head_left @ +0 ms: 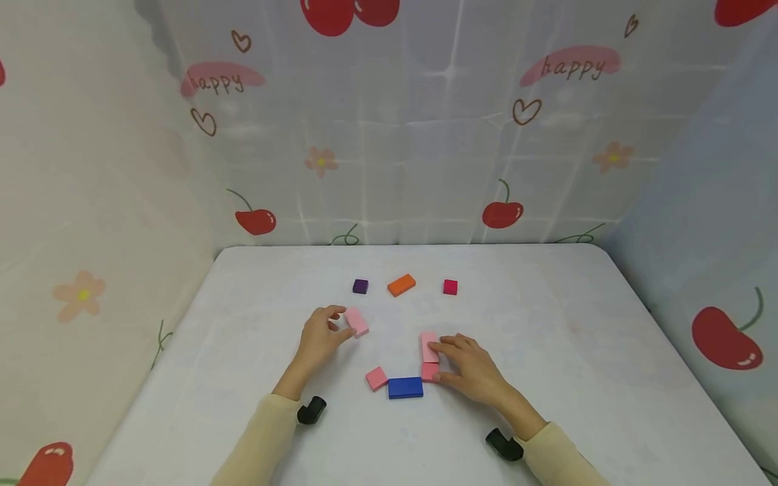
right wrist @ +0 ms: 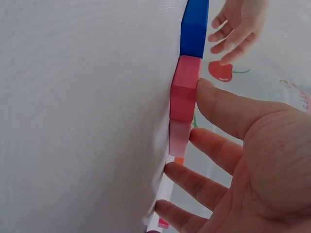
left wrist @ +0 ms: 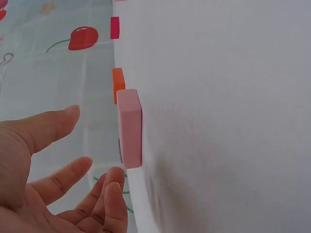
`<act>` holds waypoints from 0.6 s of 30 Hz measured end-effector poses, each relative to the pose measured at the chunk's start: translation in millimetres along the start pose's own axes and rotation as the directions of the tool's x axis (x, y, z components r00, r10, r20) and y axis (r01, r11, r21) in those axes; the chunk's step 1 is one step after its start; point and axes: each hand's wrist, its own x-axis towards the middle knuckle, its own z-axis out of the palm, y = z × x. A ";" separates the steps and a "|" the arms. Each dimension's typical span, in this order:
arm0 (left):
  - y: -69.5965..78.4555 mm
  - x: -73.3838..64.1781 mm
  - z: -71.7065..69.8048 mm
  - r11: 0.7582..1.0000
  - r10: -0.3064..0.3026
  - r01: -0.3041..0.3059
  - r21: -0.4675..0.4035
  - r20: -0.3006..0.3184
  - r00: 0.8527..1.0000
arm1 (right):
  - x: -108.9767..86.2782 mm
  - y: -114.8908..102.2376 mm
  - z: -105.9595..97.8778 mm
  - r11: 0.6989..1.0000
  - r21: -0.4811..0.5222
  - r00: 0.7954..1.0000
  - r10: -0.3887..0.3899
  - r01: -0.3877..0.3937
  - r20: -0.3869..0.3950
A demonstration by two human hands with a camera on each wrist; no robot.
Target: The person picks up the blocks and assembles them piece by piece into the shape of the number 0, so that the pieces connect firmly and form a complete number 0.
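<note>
My left hand [head_left: 320,335] is spread beside a light pink rectangular block [head_left: 356,322], its thumb and fingers apart from it in the left wrist view. My right hand [head_left: 473,370] touches two blocks with extended fingers. Its thumb rests on a darker pink square block [right wrist: 186,87], and its index finger is against a second light pink block [head_left: 428,345]. Those two stand end to end. A blue rectangular block [head_left: 405,388] meets the darker pink one at its corner. Left of the blue block, another pink square block [head_left: 376,379] lies turned at an angle.
Farther back on the white table [head_left: 273,270] lie a dark purple block [head_left: 360,286], an orange rectangular block [head_left: 402,285] and a red block [head_left: 450,287]. A printed curtain [head_left: 419,135] hangs behind the table's far edge, with more cloth at both sides.
</note>
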 end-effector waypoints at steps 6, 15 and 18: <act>-4.9 17.2 8.2 0.998 -0.049 0.048 0.052 0.030 0.998 | 0.4 0.5 1.3 1.000 -0.004 1.000 0.005 -0.005 0.000; -9.8 22.9 14.2 0.993 -0.072 0.068 0.095 0.032 0.997 | 0.8 0.3 1.0 1.000 -0.015 1.000 0.013 -0.013 0.005; -10.3 23.3 15.1 0.992 -0.081 0.076 0.096 0.041 0.996 | 0.7 0.4 0.7 1.000 -0.014 1.000 0.010 -0.010 0.004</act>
